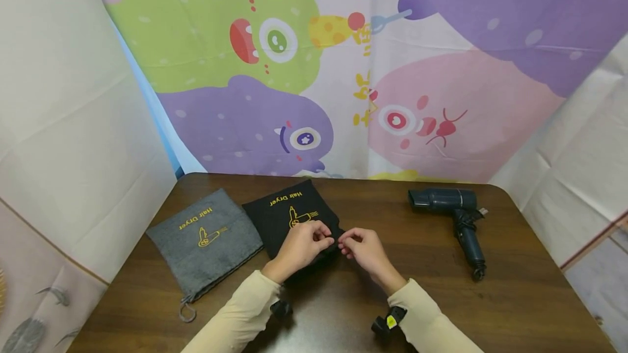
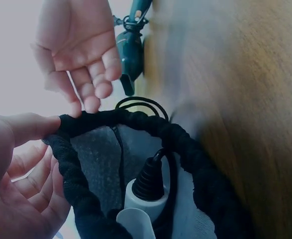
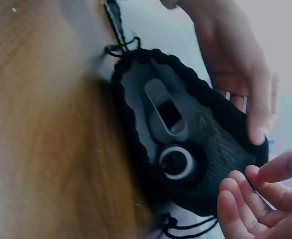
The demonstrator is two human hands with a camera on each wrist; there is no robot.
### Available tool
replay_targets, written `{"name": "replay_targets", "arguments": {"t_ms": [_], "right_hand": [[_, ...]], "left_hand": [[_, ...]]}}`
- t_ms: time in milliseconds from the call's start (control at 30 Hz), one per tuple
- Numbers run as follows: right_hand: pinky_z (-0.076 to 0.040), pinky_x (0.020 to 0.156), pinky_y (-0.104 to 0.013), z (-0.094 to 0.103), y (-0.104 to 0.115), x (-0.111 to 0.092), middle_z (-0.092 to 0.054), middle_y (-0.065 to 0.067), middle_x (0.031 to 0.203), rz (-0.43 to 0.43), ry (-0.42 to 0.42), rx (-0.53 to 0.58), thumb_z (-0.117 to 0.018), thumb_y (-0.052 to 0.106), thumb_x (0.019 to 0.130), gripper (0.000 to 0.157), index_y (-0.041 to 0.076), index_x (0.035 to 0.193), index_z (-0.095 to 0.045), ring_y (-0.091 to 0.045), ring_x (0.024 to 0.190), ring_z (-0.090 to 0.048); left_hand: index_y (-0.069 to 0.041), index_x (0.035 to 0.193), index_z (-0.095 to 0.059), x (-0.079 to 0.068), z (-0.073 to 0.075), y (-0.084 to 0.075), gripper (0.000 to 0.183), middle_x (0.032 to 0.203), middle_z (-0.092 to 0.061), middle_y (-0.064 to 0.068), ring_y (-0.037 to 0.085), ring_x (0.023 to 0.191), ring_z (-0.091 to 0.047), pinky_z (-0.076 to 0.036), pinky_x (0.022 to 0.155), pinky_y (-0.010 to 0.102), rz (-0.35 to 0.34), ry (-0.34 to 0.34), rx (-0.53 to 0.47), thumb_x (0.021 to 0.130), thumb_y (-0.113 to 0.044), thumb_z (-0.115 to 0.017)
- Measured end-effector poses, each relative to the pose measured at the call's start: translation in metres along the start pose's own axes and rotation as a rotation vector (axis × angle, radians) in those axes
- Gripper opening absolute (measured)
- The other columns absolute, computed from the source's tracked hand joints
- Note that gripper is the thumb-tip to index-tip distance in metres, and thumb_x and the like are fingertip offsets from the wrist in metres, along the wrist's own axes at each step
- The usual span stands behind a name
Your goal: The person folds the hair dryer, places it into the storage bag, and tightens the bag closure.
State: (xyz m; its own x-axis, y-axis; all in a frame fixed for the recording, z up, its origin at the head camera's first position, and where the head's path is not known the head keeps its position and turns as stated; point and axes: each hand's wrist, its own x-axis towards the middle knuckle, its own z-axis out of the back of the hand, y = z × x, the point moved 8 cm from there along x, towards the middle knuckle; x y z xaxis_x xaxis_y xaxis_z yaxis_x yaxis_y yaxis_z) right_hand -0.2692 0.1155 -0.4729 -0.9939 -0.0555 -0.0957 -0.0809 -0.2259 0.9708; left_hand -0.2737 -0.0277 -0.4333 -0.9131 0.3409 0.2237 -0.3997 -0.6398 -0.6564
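Observation:
A black drawstring pouch (image 1: 275, 200) with yellow "Hair Dryer" lettering lies at the table's middle, its gathered mouth wide apart toward the right hand. Inside it show a white collar (image 2: 142, 195) with a ribbed black cord sleeve (image 2: 148, 181) and a pale piece with a long slot (image 3: 163, 107). My left hand (image 1: 303, 244) pinches the pouch's rim, thumb on the gathered edge and fingers outside. Opposite it, my right hand (image 1: 365, 252) pinches at the same stretch of rim between thumb and forefinger, its other fingers loosely bent. Black cord loops (image 2: 143, 104) stick out beside the mouth.
A grey drawstring pouch (image 1: 208, 244) with the same print lies flat to the left, its cord loop (image 1: 187, 311) toward me. At the right rests a dark hair dryer (image 1: 446, 200), its cord wrapped at the handle. A cartoon-printed cloth (image 1: 343, 70) hangs behind the wooden table (image 1: 515, 298).

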Motion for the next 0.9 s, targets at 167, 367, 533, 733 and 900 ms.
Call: {"name": "replay_targets", "arguments": {"t_ms": [167, 367, 533, 733, 900], "right_hand": [[-0.052, 0.061, -0.024, 0.012, 0.003, 0.006, -0.067, -0.014, 0.08, -0.006, -0.036, 0.008, -0.056, 0.001, 0.093, 0.016, -0.009, 0.094, -0.067, -0.015, 0.066, -0.06], [-0.053, 0.065, -0.03, 0.023, 0.007, 0.011, -0.064, -0.016, 0.082, 0.015, -0.056, -0.03, -0.052, -0.002, 0.092, 0.017, -0.01, 0.096, -0.067, -0.018, 0.069, -0.059], [-0.049, 0.07, -0.029, 0.018, 0.006, 0.015, -0.067, -0.018, 0.101, 0.063, 0.055, -0.233, -0.057, -0.002, 0.086, 0.022, -0.005, 0.106, -0.066, -0.019, 0.082, -0.06], [-0.052, 0.079, -0.037, 0.007, -0.002, 0.018, -0.068, -0.016, 0.106, 0.109, 0.18, -0.425, -0.068, 0.007, 0.083, 0.031, -0.003, 0.113, -0.065, -0.023, 0.091, -0.062], [-0.051, 0.078, -0.036, 0.0, -0.01, 0.022, -0.068, -0.011, 0.095, 0.102, 0.217, -0.526, -0.071, 0.009, 0.082, 0.032, -0.004, 0.111, -0.066, -0.019, 0.085, -0.06]], "left_hand": [[-0.013, 0.085, -0.07, -0.001, -0.001, 0.001, 0.008, 0.074, -0.065, -0.004, 0.004, 0.066, -0.055, -0.045, 0.063, 0.021, 0.004, -0.004, 0.007, 0.086, -0.02, -0.073], [-0.014, 0.084, -0.07, -0.002, -0.002, 0.002, 0.008, 0.074, -0.064, -0.004, 0.004, 0.065, -0.054, -0.045, 0.063, 0.02, 0.007, -0.002, 0.007, 0.087, -0.021, -0.073], [-0.014, 0.084, -0.069, -0.003, -0.002, 0.002, 0.008, 0.073, -0.063, -0.004, 0.004, 0.065, -0.054, -0.044, 0.063, 0.019, -0.01, -0.01, 0.003, 0.086, -0.02, -0.074], [-0.014, 0.082, -0.069, -0.005, -0.003, 0.002, 0.008, 0.072, -0.063, -0.004, 0.004, 0.065, -0.054, -0.044, 0.064, 0.02, -0.026, -0.024, 0.002, 0.086, -0.019, -0.074], [-0.015, 0.083, -0.069, -0.007, -0.002, 0.002, 0.007, 0.072, -0.063, -0.005, 0.003, 0.065, -0.053, -0.044, 0.064, 0.019, -0.019, -0.025, -0.001, 0.086, -0.019, -0.074]]}}
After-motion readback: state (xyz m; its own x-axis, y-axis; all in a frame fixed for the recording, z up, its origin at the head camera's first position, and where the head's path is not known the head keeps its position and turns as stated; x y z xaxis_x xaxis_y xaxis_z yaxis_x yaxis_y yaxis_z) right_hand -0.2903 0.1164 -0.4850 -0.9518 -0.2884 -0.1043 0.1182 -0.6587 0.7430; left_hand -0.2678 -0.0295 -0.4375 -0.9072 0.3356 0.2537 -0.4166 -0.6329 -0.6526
